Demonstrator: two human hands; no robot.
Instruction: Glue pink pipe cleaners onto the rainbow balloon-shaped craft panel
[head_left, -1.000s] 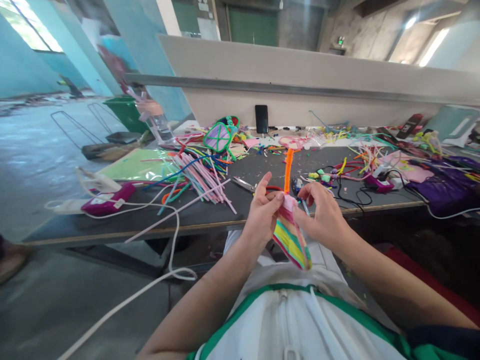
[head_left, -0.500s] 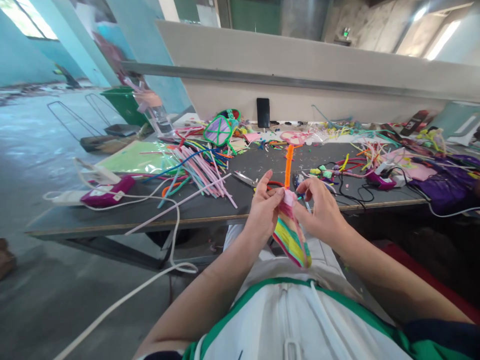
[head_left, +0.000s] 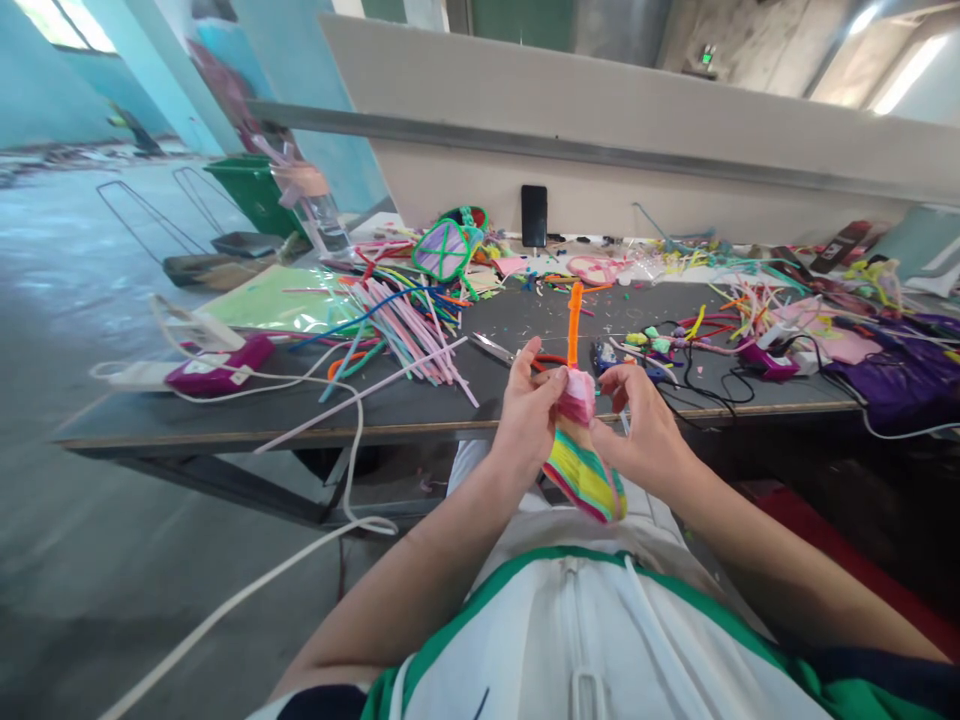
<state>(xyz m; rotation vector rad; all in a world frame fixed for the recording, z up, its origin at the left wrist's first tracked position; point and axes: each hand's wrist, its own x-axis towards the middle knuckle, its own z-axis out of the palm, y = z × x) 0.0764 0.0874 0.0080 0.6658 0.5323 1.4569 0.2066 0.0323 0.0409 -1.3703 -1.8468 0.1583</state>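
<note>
A multicoloured pipe-cleaner craft piece (head_left: 585, 478), striped pink, yellow and green, sits between both hands over my lap. An orange pipe cleaner (head_left: 574, 325) sticks up from its pink top. My left hand (head_left: 525, 420) pinches the pink top from the left, fingers closed on it. From the right, my right hand (head_left: 645, 430) grips the same piece, its fingertips at the pink top. Both hands are just in front of the dark table's near edge (head_left: 420, 428).
A pile of loose pipe cleaners (head_left: 405, 330) lies on the table's left part, scissors (head_left: 491, 348) just behind my left hand. A magenta glue gun (head_left: 217, 375) with white cable sits at far left, another (head_left: 761, 362) at right. A black phone (head_left: 534, 215) leans on the back wall.
My hands have stayed on the craft piece, with fingertips shifting slightly at its pink top. The view has drifted a little; the piece has moved a touch upward.
</note>
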